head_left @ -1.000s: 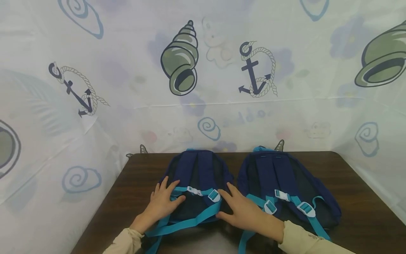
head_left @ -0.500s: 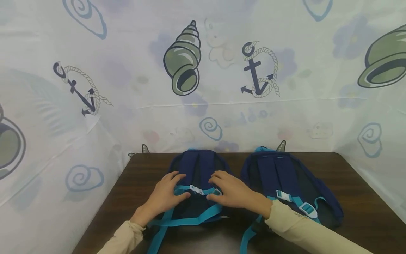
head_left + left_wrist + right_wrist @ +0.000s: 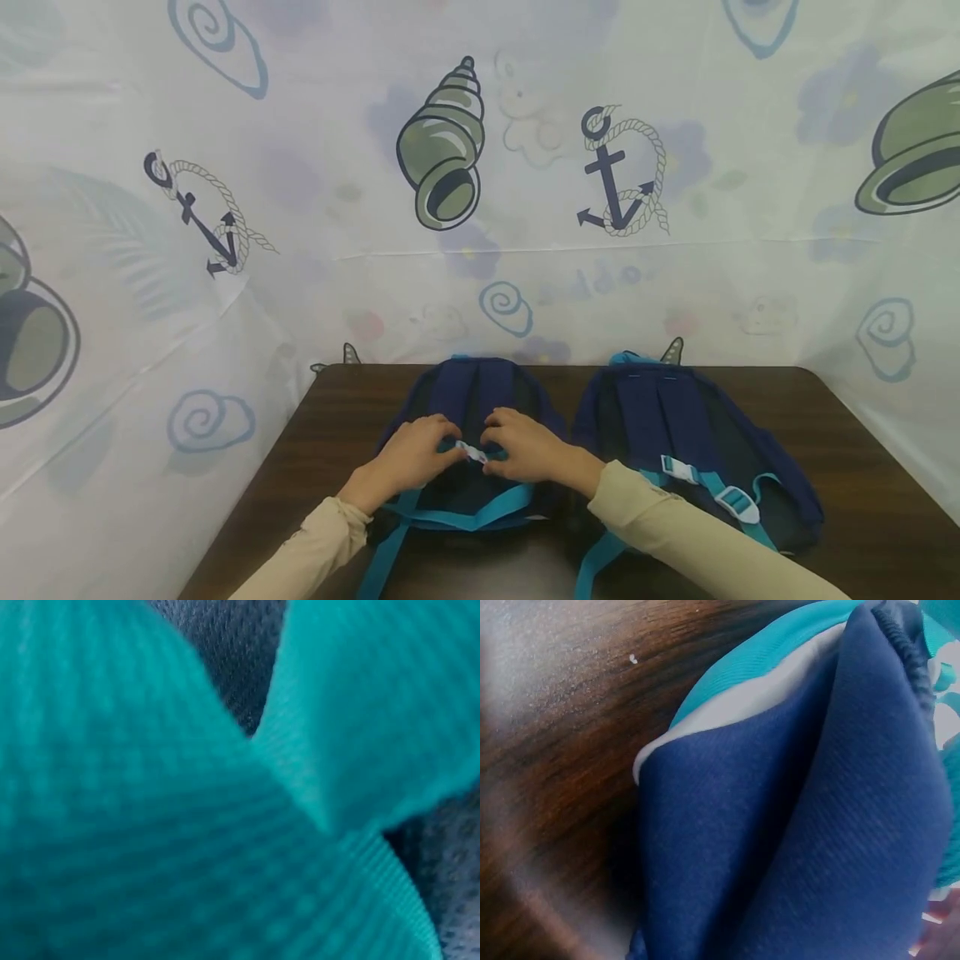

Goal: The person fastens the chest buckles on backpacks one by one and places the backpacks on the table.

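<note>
The left backpack (image 3: 480, 500), dark blue and black, lies on the table with its shoulder straps facing up. A white plastic buckle (image 3: 472, 452) on its teal chest strap sits between my two hands. My left hand (image 3: 411, 454) pinches the buckle's left end between thumb and fingers, while my right hand (image 3: 528, 446) pinches the right end; the hands partly hide it. Close up in the left wrist view, teal webbing (image 3: 150, 810) crosses the grey back panel. Dark blue backpack fabric (image 3: 727, 825) fills much of the right wrist view, with the hand barely showing.
A second, similar backpack (image 3: 720, 417) lies close on the right, with white buckles and teal straps; my right forearm passes over its lower left. Loose teal straps (image 3: 386, 558) trail toward the front of the dark wooden table (image 3: 300, 475). A printed curtain (image 3: 525, 167) hangs behind.
Both hands have moved inward from the backpack's sides to the chest strap buckle, and their spread fingers have closed onto its ends. The head view has shifted slightly.
</note>
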Demonstrator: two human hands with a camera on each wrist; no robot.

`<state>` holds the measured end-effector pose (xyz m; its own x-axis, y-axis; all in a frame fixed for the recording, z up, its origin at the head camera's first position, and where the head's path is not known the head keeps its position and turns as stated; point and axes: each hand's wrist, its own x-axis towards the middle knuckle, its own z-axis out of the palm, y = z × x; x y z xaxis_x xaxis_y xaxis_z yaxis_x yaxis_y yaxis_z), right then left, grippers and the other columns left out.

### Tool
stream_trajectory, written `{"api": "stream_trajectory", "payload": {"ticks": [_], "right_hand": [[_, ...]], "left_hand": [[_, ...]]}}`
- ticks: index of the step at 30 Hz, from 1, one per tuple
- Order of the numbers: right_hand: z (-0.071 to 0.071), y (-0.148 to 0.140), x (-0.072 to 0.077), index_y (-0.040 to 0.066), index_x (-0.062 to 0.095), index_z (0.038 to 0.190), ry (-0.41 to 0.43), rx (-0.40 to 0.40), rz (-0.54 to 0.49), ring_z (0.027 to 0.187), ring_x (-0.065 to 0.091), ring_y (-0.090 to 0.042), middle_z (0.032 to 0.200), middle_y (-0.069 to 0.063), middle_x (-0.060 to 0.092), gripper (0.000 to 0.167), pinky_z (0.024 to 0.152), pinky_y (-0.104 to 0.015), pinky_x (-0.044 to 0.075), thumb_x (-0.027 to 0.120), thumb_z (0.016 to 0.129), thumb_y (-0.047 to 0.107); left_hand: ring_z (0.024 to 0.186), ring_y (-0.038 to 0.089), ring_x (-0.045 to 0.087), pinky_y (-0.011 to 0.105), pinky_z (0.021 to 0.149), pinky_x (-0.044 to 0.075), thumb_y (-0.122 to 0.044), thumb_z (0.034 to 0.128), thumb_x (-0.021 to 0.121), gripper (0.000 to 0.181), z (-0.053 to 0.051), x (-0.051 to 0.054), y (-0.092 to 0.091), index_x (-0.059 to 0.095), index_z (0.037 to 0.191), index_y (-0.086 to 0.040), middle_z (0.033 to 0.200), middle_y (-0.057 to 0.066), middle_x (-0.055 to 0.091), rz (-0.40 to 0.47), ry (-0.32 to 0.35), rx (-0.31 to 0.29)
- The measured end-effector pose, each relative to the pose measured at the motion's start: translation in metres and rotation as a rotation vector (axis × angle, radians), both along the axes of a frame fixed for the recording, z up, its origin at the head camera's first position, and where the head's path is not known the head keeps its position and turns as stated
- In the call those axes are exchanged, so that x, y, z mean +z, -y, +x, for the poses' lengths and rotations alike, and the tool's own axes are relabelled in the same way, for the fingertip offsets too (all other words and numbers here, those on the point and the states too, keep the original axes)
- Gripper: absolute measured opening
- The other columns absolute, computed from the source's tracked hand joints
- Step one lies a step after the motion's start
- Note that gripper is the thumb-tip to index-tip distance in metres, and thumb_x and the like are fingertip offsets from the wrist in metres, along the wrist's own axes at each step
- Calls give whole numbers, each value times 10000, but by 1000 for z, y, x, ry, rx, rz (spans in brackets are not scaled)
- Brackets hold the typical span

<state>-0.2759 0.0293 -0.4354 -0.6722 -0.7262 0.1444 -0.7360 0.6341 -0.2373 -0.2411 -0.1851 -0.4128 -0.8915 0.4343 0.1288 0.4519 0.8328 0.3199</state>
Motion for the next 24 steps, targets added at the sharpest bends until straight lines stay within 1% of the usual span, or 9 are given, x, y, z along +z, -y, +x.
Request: {"api": "stream_trajectory", "payload": {"ticks": [2, 4, 7, 10, 12, 14, 16, 19, 24], "right_hand": [[-1, 1, -1, 113, 732, 1090, -2, 23, -17, 1304, 521, -316, 1337, -129, 602, 253, 1078, -479, 451, 733, 911, 292], [-2, 2, -2, 124, 740, 1044, 10, 44, -37, 1273, 541, -295, 1314, -114, 618, 188, 1072, -474, 453, 724, 919, 263], [-4, 2, -3, 132, 740, 1050, 29, 64, -53, 1293, 543, -278, 1290, -73, 656, 171, 1098, -475, 432, 719, 923, 245], [-7, 3, -6, 137, 742, 1086, 50, 77, -65, 1288, 557, -252, 1227, -23, 704, 197, 1137, -518, 379, 720, 920, 240], [-8, 3, -8, 139, 743, 1108, 59, 86, -72, 1241, 585, -216, 1161, 12, 730, 217, 1151, -546, 347, 722, 919, 242], [-8, 2, -7, 144, 749, 1105, 58, 79, -83, 1149, 611, -170, 1108, 36, 739, 210, 1125, -511, 381, 716, 924, 245], [-7, 0, -4, 145, 752, 1102, 46, 68, -93, 1070, 611, -133, 1071, 48, 738, 207, 1078, -440, 430, 712, 929, 250], [-7, -5, 3, 141, 753, 1108, 14, 49, -102, 983, 588, -107, 1040, 50, 734, 219, 944, -330, 484, 711, 933, 266], [-5, -12, 20, 132, 746, 1139, -6, 50, -102, 963, 576, -112, 1057, 41, 735, 244, 892, -301, 495, 699, 944, 270]], "left_hand": [[797, 160, 626, 347, 667, 524, -273, 932, 701, 265, -1, 1, 1, 736, 1076, -54, 998, 51, 696, -4, 16, -14], [760, 120, 602, 314, 632, 505, -272, 926, 710, 234, -3, 1, 2, 738, 1051, -75, 973, 31, 696, -3, 48, -28], [823, 124, 629, 345, 683, 529, -268, 915, 724, 205, -4, 2, 3, 735, 1035, -101, 993, 23, 708, 6, 92, -49], [865, 147, 655, 382, 725, 550, -245, 911, 731, 180, -6, 2, 5, 734, 1028, -108, 1002, 26, 722, 36, 117, -71], [883, 165, 667, 393, 743, 557, -230, 905, 738, 178, -7, 2, 7, 735, 1028, -102, 994, 30, 728, 61, 121, -84], [899, 168, 675, 383, 760, 563, -230, 907, 736, 183, -8, 3, 11, 733, 1037, -101, 994, 25, 729, 84, 117, -89], [905, 157, 674, 368, 772, 567, -230, 911, 733, 176, -8, 6, 16, 729, 1040, -109, 995, 16, 727, 113, 121, -78], [928, 153, 664, 368, 809, 570, -232, 915, 730, 184, -9, 10, 24, 717, 1065, -127, 1008, 4, 717, 172, 112, -45], [978, 176, 651, 428, 873, 559, -249, 920, 725, 223, -9, 18, 34, 705, 1112, -137, 1048, 21, 713, 255, 86, -3]]}}
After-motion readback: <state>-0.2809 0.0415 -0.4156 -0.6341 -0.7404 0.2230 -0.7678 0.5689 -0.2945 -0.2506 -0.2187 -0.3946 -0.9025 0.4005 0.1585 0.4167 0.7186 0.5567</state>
